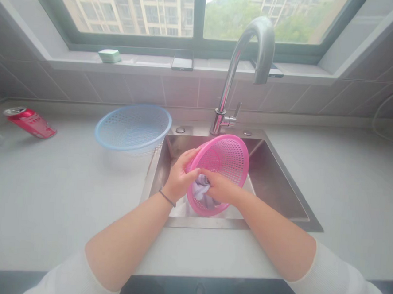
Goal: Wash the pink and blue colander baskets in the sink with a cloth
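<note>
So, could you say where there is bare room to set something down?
Pale countertop right of the steel sink is open, also between the blue plastic basket and red can. Crowded: the sink, around the pink plastic basket.

Two bare hands (199,182), one round pink plastic mesh basket (229,160), one round blue plastic mesh basket (133,127), one crumpled pale grey cloth (201,190), one red aluminium drink can (31,122), one curved chrome faucet (244,65), one rectangular stainless steel sink (274,178), one pale green block (109,55), two flat black rectangular objects (181,62), and one thin dark cord bracelet (167,198).
</note>
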`<move>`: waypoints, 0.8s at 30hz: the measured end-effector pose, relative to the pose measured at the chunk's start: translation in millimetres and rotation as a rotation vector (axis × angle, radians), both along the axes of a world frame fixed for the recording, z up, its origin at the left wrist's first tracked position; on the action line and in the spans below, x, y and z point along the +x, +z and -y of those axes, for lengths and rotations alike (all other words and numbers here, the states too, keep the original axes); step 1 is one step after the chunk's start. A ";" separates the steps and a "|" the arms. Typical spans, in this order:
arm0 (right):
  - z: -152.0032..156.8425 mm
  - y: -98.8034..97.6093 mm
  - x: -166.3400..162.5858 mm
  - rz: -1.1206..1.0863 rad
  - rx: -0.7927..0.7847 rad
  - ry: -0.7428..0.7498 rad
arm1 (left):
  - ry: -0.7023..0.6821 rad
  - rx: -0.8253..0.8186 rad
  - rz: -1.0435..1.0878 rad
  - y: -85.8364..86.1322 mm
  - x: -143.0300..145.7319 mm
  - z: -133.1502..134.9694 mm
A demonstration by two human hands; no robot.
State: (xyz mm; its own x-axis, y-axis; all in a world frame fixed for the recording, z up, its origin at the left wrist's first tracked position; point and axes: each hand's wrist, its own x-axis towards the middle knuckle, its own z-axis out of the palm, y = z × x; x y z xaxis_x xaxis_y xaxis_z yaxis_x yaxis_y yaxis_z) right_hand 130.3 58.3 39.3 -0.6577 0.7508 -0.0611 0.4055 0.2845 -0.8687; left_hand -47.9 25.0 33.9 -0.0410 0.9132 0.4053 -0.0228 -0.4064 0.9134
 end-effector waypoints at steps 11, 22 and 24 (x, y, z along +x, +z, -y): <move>-11.8 5.9 1.6 -0.613 -0.447 -0.350 | -0.050 -0.043 0.127 -4.4 8.3 -4.2; -6.9 3.8 1.7 -0.354 -0.201 -0.254 | -0.014 -0.097 0.199 -2.1 3.7 -4.5; -11.5 6.4 1.3 -0.536 -0.227 -0.384 | -0.052 -0.084 0.168 -4.4 4.3 -4.2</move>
